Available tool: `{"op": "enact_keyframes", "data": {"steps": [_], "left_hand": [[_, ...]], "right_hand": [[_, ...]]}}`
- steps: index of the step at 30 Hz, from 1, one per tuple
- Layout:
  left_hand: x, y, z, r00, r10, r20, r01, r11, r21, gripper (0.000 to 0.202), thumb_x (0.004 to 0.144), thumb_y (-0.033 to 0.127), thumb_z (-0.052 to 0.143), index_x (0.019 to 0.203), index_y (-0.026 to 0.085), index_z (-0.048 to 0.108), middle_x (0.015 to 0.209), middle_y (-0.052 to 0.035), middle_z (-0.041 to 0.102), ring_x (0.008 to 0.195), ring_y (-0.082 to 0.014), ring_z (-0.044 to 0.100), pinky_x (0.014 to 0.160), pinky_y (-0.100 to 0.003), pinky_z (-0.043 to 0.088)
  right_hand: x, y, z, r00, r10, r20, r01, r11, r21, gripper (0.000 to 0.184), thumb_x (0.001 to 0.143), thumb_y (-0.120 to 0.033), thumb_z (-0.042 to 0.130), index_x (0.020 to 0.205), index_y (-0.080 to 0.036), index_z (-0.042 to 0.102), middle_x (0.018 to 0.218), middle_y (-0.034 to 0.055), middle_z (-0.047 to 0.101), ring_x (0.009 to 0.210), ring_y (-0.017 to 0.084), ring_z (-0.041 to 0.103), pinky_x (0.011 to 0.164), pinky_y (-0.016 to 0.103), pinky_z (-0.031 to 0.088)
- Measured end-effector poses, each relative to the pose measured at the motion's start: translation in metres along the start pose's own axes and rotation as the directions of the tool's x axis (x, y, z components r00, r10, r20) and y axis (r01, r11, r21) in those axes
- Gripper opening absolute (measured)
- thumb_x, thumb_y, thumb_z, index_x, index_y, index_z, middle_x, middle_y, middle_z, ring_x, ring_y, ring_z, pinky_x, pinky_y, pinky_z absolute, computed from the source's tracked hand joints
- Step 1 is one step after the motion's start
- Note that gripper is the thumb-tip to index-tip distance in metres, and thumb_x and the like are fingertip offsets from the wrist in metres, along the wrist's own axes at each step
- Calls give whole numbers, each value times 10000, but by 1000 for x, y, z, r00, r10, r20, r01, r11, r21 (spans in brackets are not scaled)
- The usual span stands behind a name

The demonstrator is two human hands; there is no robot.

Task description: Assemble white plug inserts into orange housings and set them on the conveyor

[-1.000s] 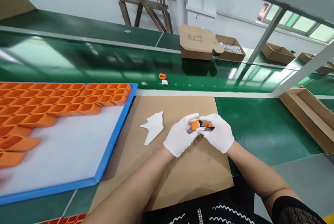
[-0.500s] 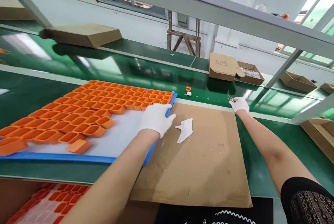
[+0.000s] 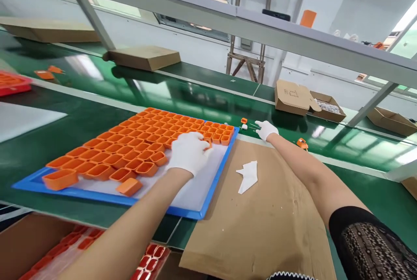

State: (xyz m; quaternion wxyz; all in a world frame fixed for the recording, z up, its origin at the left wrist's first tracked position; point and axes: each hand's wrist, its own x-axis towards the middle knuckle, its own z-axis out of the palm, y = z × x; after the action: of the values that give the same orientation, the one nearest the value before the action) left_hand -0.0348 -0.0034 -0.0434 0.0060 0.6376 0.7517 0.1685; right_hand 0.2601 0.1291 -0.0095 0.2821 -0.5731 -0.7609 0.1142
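My left hand [image 3: 187,154], in a white glove, is over the blue tray [image 3: 205,204], its fingers closed around an orange cup [image 3: 207,142] at the edge of the rows. The hand partly hides that cup. Many orange cups [image 3: 127,147] stand packed in the tray, and one cup [image 3: 129,187] lies on its side in front. On the green belt my gloved right hand [image 3: 267,131] reaches out with thumb and forefinger apart. Thin wires show at its fingertips, beside a small white part [image 3: 244,127] and a small orange part [image 3: 244,120].
A cardboard sheet [image 3: 260,228] with a torn white scrap [image 3: 249,176] lies right of the tray. Another orange part [image 3: 302,143] is near my right forearm. Cardboard boxes [image 3: 292,97] stand behind the belt. A shelf beam [image 3: 208,4] crosses above.
My left hand has gone from the tray's right edge onto the cups and closed on one. My right hand has moved left, leaving an orange part on the belt. The view has turned left.
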Motion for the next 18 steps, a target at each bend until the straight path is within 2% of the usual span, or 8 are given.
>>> {"op": "enact_keyframes", "data": {"steps": [2,4,6,9,11,13,15,18], "left_hand": [[-22,13,-6,997,68,-41,-71,996,-59,289,858,374,556,710,213,746,1151,-101,679,1225,-345,537,1034,-476,406],[-50,27,-10,982,156,-109,-185,917,-354,256,848,316,572,633,211,661,1088,-95,701,1193,-303,577,1038,-441,426],[-78,38,-11,981,115,-157,-190,740,-645,224,846,294,572,638,211,565,1109,-81,699,1105,-259,631,990,-419,464],[-109,47,-10,996,63,-63,-82,372,-924,181,761,248,640,681,211,482,972,-56,691,877,-211,678,846,-382,499],[-120,49,-7,999,-11,52,53,113,-992,263,675,209,679,638,205,419,847,-20,651,699,-171,656,706,-332,482],[-125,51,-4,983,-115,145,140,-43,-989,315,638,175,687,604,196,375,751,8,609,556,-111,578,591,-281,416],[-124,55,0,963,-178,201,187,-93,-978,301,650,162,678,605,194,382,667,24,587,482,-81,511,531,-256,355],[-118,69,2,951,-131,281,255,-189,-948,288,590,155,692,660,201,417,667,30,613,453,-90,515,488,-252,339]], "right_hand": [[-2,-22,17,997,-72,38,70,996,52,376,993,-373,614,1283,-135,587,1269,103,602,1051,231,637,901,437,564],[-4,-42,31,988,-141,70,133,986,104,380,999,-389,599,1284,-137,590,1282,102,595,1051,226,636,917,431,560],[-5,-61,43,976,-195,95,180,972,149,372,995,-390,605,1272,-141,600,1277,95,601,1056,237,635,917,434,559],[-7,-81,54,965,-231,120,206,960,189,353,975,-388,638,1246,-161,618,1253,78,616,1077,263,633,901,428,565],[-7,-88,56,966,-224,133,196,961,193,325,966,-394,649,1215,-186,639,1246,65,623,1085,270,633,890,405,568],[-7,-91,54,969,-201,144,173,967,185,301,973,-414,633,1166,-186,666,1234,50,634,1065,268,635,884,386,567],[-8,-86,47,973,-170,154,143,975,169,314,972,-447,619,1092,-167,697,1169,45,673,1004,255,652,870,379,565],[-19,-67,27,978,-124,169,101,985,141,359,892,-505,646,892,-165,760,936,76,750,867,268,692,801,383,555]]}}
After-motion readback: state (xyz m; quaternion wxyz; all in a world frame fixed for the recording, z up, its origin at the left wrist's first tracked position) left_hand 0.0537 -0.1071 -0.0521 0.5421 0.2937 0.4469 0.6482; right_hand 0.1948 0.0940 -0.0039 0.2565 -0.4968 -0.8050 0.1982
